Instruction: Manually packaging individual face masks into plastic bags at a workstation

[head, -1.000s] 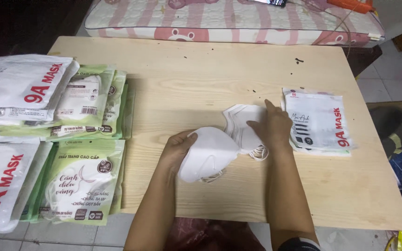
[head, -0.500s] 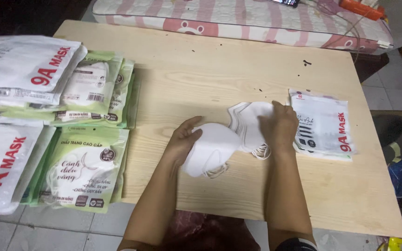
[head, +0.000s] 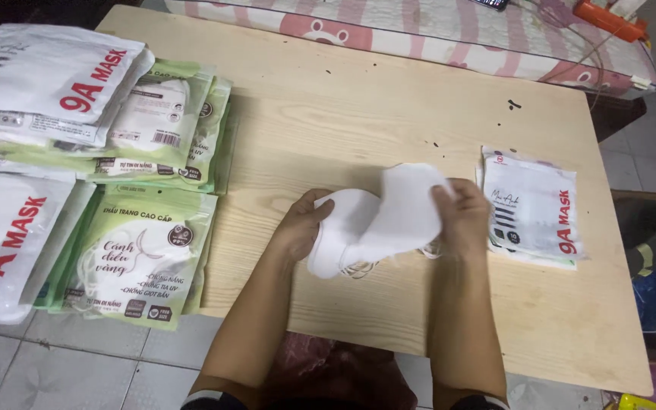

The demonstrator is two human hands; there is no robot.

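At the middle of the pale wooden desk (head: 389, 114), head view: both hands are gripping a small stack of white folded fabric face masks (head: 377, 224), held just above the wood. Left hand (head: 301, 228) is closing around the stack's left end; right hand (head: 465, 220) is pinching the right end, fingers curled over the top mask. Thin ear loops are dangling beneath. Just right of the right hand, a flat white printed mask packet (head: 533, 205) is lying. Green-and-white packets (head: 134, 258) are sitting piled at the desk's left edge.
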